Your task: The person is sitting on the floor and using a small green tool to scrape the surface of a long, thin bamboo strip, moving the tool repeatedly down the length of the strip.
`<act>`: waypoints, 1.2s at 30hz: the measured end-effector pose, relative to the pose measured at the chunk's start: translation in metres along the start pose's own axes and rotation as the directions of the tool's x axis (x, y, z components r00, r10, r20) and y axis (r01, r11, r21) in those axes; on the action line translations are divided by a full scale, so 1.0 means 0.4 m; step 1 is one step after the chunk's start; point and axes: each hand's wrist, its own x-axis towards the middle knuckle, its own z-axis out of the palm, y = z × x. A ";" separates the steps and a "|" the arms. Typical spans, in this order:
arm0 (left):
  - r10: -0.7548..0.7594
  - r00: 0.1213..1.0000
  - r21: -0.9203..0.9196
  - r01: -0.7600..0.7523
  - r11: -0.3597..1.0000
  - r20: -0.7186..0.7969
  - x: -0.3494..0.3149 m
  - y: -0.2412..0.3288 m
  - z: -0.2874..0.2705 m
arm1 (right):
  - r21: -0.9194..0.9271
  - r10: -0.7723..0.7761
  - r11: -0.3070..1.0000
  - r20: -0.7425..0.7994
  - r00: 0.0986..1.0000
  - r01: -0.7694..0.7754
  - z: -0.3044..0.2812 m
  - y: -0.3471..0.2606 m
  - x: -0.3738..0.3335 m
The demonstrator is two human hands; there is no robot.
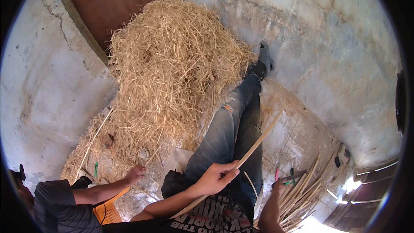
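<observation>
My left hand (217,177) is closed around a long, pale bamboo strip (258,141), which slants across my lap from lower left to upper right. Low on the right, my right hand (278,186) is closed around what looks like a knife (296,176), its flat, dark blade pointing right; its handle is mostly hidden by my fingers. Another thin curved strip (251,182) lies by my thigh. My legs in worn jeans (220,131) stretch forward across the floor, ending in a dark shoe (264,54).
A tall heap of straw-like shavings (172,60) stands ahead against a brown door (116,0). Several cut strips (297,200) lie at my right, near a wall (345,60). At left sits a co-worker (56,203), one hand (136,174) extended, beside an orange plastic crate (110,212).
</observation>
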 end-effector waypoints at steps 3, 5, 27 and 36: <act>-0.033 0.998 -0.043 0.030 0.999 -0.054 -0.026 -0.006 -0.028 | 0.460 -0.125 0.885 0.092 0.988 0.069 -0.023 -0.243 -0.096; -0.023 0.999 -0.103 0.026 0.994 0.035 -0.006 0.019 -0.010 | 0.930 -0.189 0.365 0.120 0.975 -0.044 -0.080 -0.333 -0.016; 0.216 0.975 -0.084 -0.220 0.972 -0.055 -0.166 0.157 -0.051 | 0.896 -0.470 0.225 0.444 -0.763 0.382 0.215 -0.731 -1.449; 0.092 0.961 -0.241 -0.157 0.958 -0.260 -0.245 0.173 -0.136 | 0.891 -0.308 0.061 0.445 -0.841 0.449 0.236 -0.562 -1.697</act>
